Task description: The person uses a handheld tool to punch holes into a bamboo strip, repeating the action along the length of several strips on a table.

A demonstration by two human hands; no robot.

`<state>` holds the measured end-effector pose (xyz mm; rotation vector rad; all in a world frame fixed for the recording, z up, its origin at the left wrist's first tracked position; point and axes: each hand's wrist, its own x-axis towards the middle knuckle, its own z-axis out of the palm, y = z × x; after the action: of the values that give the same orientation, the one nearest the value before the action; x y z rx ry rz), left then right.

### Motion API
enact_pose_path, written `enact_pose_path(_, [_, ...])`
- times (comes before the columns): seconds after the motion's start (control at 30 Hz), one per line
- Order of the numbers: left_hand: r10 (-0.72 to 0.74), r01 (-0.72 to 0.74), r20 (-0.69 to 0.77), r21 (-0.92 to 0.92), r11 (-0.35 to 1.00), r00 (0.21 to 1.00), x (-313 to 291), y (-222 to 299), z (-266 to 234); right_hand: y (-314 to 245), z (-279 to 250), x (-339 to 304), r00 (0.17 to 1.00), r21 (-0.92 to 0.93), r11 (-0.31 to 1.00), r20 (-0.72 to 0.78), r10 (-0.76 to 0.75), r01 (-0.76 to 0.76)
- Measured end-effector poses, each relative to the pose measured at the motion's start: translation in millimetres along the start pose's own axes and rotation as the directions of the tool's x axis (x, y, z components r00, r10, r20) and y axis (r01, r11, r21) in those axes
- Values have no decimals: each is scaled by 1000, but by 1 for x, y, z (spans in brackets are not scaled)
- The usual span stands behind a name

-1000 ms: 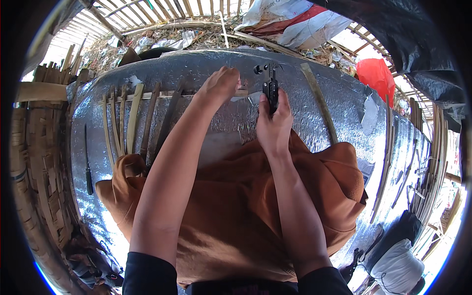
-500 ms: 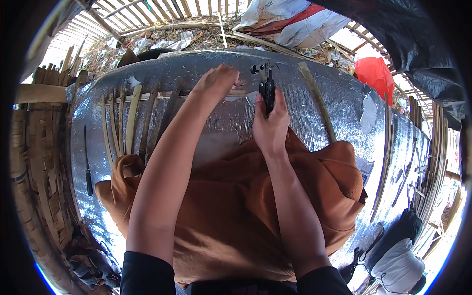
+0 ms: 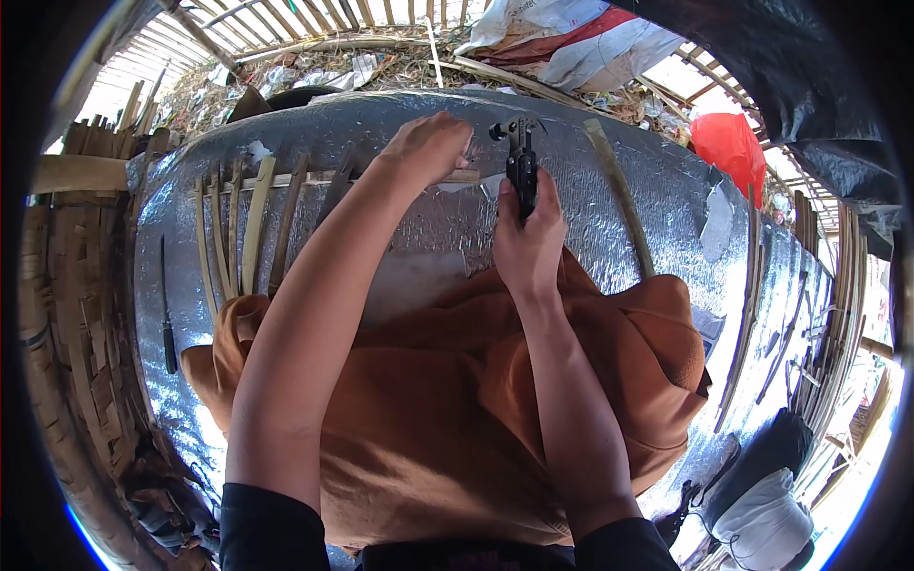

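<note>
The black hammer-headed tool (image 3: 521, 162) is in the right hand (image 3: 531, 238), its handle wrapped by the fingers, with the thumb along the left side; its head rises past the fingertips toward the far edge of the silver foil mat (image 3: 571, 214). The left hand (image 3: 428, 147) is curled into a fist left of the tool and apart from it; whether its fingers pinch something small, I cannot tell. A crosswise wooden strip (image 3: 464, 177) shows its right end between the fist and the tool.

Toward the mat's left edge stands a row of slats (image 3: 255, 224), with a dark-handled blade (image 3: 168, 338) farther out. On the right, foil shows between the tool and a slanted slat (image 3: 619, 195), and again above the hammer head up to the far edge. Brown cloth (image 3: 428, 466) covers the near side, beneath both forearms.
</note>
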<state>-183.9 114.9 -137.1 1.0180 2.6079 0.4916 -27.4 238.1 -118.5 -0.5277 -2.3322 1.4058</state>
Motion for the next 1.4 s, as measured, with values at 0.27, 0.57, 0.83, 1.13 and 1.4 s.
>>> enact_pose_path(0.27, [119, -78, -270, 160, 984, 955, -5, -4, 25, -3, 0, 2, 999, -4, 999, 2, 44, -44])
enact_pose_path(0.57, [-141, 34, -320, -317, 948, 937, -16, 19, 4, -3, 0, 1, 999, -20, 999, -10, 33, -33])
enact_pose_path(0.83, [-481, 267, -136, -688, 675, 866, -69, 27, 24, -1, 0, 4, 984, 58, 983, 54, 169, -173])
enact_pose_path(1.13, [-374, 157, -187, -678, 718, 908, -90, 54, 7, -1, 0, 7, 934, 542, 762, 231, 272, -355])
enact_pose_path(1.4, [-287, 118, -192, -601, 790, 939, -89, 50, 2, -2, -2, 8, 918, 415, 824, 258, 301, -386])
